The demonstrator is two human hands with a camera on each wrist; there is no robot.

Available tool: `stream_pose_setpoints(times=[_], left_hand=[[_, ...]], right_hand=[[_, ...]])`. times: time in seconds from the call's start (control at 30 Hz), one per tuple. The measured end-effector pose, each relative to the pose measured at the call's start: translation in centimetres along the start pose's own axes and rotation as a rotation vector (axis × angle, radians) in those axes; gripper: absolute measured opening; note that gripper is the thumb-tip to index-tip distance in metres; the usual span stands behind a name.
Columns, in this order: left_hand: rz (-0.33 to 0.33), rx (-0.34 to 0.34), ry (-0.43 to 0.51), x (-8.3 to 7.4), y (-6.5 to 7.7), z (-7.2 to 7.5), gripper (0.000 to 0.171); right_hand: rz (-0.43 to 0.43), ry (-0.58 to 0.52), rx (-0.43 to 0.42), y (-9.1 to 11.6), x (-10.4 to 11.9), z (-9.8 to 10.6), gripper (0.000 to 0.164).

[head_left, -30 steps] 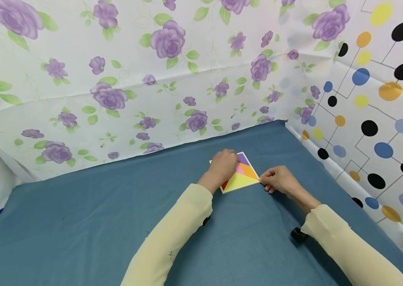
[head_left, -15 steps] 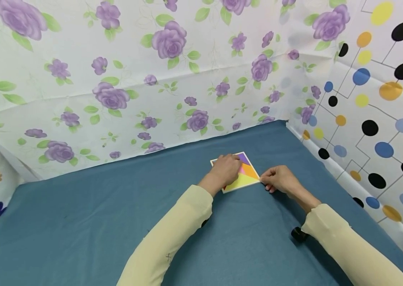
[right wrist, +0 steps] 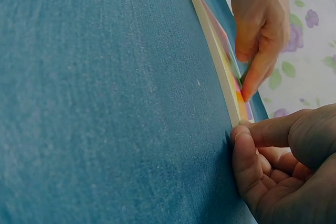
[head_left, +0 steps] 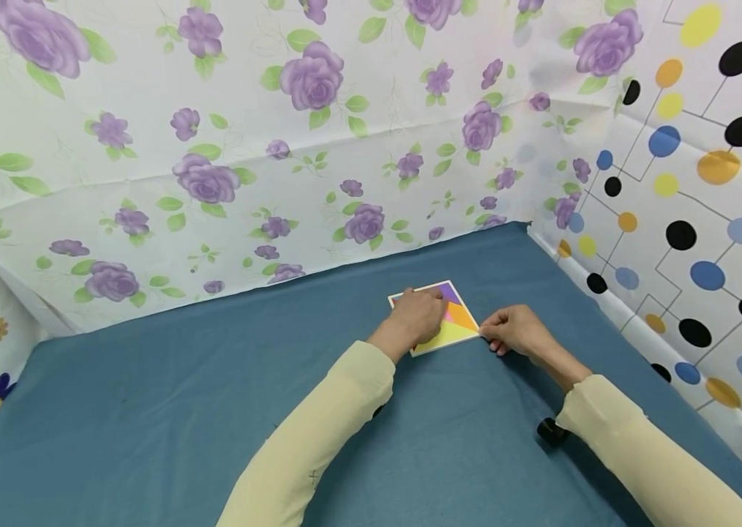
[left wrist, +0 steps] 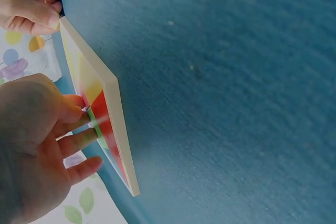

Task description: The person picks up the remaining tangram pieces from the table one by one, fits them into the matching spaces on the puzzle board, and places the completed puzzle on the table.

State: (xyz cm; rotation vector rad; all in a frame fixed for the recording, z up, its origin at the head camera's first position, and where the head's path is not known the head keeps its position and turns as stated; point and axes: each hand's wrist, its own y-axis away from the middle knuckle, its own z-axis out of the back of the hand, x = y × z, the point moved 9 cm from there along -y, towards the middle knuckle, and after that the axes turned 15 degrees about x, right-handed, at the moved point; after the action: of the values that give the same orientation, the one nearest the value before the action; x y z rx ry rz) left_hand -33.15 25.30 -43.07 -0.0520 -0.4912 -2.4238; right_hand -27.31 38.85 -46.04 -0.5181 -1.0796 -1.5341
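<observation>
A square tangram puzzle (head_left: 445, 337) lies on the blue cloth, its pale frame filled with yellow, orange, pink, purple, red and green pieces. Over its left part, my left hand (head_left: 416, 316) touches the pieces with its fingertips. In the left wrist view those fingers (left wrist: 79, 142) are spread and slightly bent, reaching the green and red pieces. My right hand (head_left: 517, 333) pinches the near right corner of the frame between thumb and index finger, seen closely in the right wrist view, where the tangram's edge (right wrist: 214, 56) faces me. My left hand hides several pieces in the head view.
Blue cloth (head_left: 180, 410) covers the table. A floral sheet (head_left: 246, 132) hangs behind it, and a dotted sheet (head_left: 707, 219) stands along the right side. A small black object (head_left: 552, 432) shows beneath the right sleeve.
My left hand has shifted slightly right and down over the tangram, and its fingers lie lower on the pieces. My right hand keeps its pinch on the corner.
</observation>
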Motion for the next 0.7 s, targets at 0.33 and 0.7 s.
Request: stream_pose_setpoints(times=[0.33, 0.7], left_hand=[[0.001, 0.019, 0.088, 0.5, -0.1, 0.3, 0.035], [-0.028, -0.035, 0.257, 1.8, -0.4, 0.7, 0.036]], right_hand=[[-0.011, -0.006, 0.004, -0.1, -0.1, 0.1, 0.016], [-0.025, 0.003, 0.004, -0.2, -0.2, 0.2, 0.017]])
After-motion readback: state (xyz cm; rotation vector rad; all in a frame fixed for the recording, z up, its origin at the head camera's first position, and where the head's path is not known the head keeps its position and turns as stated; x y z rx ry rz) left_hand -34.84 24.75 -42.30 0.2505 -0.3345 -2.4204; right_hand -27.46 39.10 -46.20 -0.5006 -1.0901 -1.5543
